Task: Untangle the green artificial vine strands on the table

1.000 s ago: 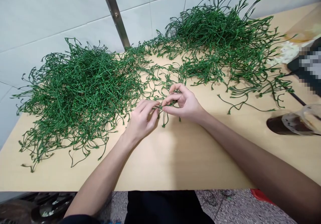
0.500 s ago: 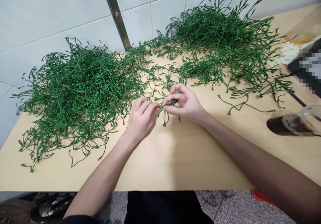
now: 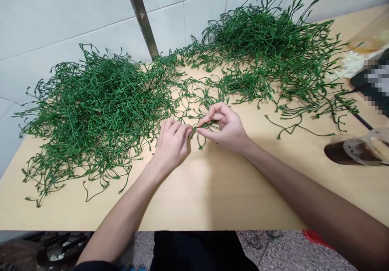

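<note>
Close together over the middle of the table, my two hands pinch thin green artificial stems (image 3: 200, 141). My left hand (image 3: 172, 141) has its thumb and fingers closed on one end, the fingertips partly hiding it. Facing it, my right hand (image 3: 226, 127) grips the stems between thumb and index finger, its other fingers curled. Loose stems of the same kind lie behind the fingertips. A large tangled pile of green stems (image 3: 100, 105) spreads to the left of my left hand, and another pile (image 3: 258, 40) lies at the back right.
At the right edge a clear plastic cup with dark drink (image 3: 349, 151) lies or leans near a dark object (image 3: 373, 80) and white bits (image 3: 352, 63). A metal post (image 3: 141, 18) stands against the tiled wall (image 3: 60, 16) behind the table (image 3: 182, 206).
The fingers of my right hand have closed in slightly, its thumb and index finger nearer my left fingertips. Both piles look the same.
</note>
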Tool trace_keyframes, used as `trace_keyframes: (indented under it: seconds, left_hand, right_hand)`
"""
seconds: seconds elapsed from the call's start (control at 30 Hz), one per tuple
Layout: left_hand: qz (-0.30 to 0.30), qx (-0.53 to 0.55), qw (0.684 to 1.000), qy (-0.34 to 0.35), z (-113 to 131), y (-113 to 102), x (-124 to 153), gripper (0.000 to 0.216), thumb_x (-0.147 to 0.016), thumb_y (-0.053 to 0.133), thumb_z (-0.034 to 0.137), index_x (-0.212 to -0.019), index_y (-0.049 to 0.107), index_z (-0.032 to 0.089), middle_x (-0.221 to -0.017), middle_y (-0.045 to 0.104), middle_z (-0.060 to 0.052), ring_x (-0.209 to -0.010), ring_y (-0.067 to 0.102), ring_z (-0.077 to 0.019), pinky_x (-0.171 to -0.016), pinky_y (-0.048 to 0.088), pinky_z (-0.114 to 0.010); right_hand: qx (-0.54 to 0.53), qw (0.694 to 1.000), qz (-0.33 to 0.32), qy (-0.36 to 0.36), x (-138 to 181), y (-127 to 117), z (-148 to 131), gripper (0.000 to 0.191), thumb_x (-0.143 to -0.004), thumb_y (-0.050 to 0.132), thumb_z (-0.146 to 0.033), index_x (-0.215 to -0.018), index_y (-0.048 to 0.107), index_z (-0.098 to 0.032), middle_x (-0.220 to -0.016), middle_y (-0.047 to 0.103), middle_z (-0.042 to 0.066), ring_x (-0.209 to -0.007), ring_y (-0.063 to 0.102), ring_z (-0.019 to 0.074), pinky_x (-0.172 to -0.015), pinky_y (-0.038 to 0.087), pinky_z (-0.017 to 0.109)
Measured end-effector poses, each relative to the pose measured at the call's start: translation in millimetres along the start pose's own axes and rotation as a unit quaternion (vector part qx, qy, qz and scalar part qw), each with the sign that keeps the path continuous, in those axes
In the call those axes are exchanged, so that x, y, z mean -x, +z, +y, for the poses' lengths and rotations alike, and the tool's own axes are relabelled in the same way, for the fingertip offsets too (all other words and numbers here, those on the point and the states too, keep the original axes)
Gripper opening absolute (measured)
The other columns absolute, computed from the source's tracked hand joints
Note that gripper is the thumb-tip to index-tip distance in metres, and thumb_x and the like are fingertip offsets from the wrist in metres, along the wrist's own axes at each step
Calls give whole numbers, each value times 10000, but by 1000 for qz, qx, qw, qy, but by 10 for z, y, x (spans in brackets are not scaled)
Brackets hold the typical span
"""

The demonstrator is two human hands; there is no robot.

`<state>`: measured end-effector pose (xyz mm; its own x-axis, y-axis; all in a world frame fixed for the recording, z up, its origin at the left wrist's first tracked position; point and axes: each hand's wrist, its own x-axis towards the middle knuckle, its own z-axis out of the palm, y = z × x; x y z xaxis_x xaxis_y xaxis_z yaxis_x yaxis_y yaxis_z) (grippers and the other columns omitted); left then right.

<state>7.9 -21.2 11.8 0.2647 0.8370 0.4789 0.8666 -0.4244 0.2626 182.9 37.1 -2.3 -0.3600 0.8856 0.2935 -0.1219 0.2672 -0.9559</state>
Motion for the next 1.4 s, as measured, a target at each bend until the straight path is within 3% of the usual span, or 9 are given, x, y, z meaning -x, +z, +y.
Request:
trace_keyframes:
  seconds: [0.17, 0.3, 0.4, 0.53, 0.6, 0.7, 0.83, 1.07, 1.4]
  left_hand:
    - [-25, 88, 995, -49, 44, -60, -22, 221, -988, 421, 196, -841, 586, 179, -803, 650, -50, -796, 501, -194, -746, 437, -324]
    - [64, 122, 982, -126, 19, -88, -31, 141, -973, 466, 236, -971, 601, 198, -901, 670, -40, -837, 558, -182, -762, 456, -313]
    - [147, 62, 969, -186, -52, -101, -36, 158, -936, 525, 236, -1073, 599, 209, -1049, 672, -65, -987, 563, -216, -886, 447, -362]
    - [196, -23, 963, -185, -81, -116, -50, 249, -882, 601, 222, -1130, 605, 216, -1343, 567, -107, -1253, 456, -286, -1066, 351, -471]
    - [170, 14, 975, -141, -40, -110, -52, 241, -890, 606, 242, -1130, 600, 208, -1271, 612, -106, -1211, 512, -266, -1041, 401, -449]
    - [69, 140, 984, -83, 48, -70, -36, 255, -905, 612, 266, -1147, 566, 201, -1070, 694, -70, -1025, 641, -200, -922, 505, -359]
    - [-8, 197, 977, -83, 81, 1, 9, 439, -851, 695, 261, -1238, 496, 209, -1132, 696, -87, -1063, 662, -198, -924, 518, -337]
    - [27, 180, 981, -72, 16, -2, 5, 248, -932, 518, 145, -1175, 524, 190, -897, 686, -32, -833, 650, -132, -807, 524, -280]
    - [-79, 208, 972, -73, 75, 23, 30, 406, -880, 678, 316, -1237, 503, 231, -1130, 654, -92, -1042, 652, -208, -921, 507, -368]
  right_hand:
    - [23, 995, 72, -59, -59, -48, 68, 394, -671, 786, -163, -815, 428, -242, -747, 704, -14, -731, 676, 161, -724, 500, 312]
    - [25, 994, 80, -63, -86, -67, 100, 374, -677, 787, -171, -798, 441, -241, -749, 712, -11, -735, 674, 160, -701, 490, 301]
    - [27, 995, 76, -56, -75, -59, 99, 334, -699, 787, -201, -804, 473, -237, -756, 711, -9, -781, 701, 176, -719, 500, 309]
    - [18, 996, 67, -47, -61, -57, 94, 325, -712, 799, -229, -824, 493, -232, -778, 725, 3, -840, 727, 197, -770, 516, 320]
    - [14, 998, 56, -33, -53, -59, 84, 332, -719, 802, -250, -842, 494, -230, -811, 746, 16, -853, 732, 202, -806, 524, 334]
    - [17, 999, 38, -13, -38, -60, 58, 345, -725, 807, -298, -872, 503, -226, -843, 763, 29, -875, 736, 211, -834, 525, 349]
    - [16, 1000, 12, 8, -26, -57, 28, 360, -718, 815, -332, -885, 516, -222, -863, 771, 43, -885, 734, 218, -805, 528, 336]
    - [34, 999, -20, -10, -27, -60, 24, 332, -729, 781, -279, -942, 532, -221, -896, 762, 50, -911, 710, 213, -870, 511, 362]
    - [24, 999, -38, -17, -33, -93, -5, 279, -693, 662, -142, -938, 549, -211, -873, 723, 36, -870, 664, 192, -850, 490, 337]
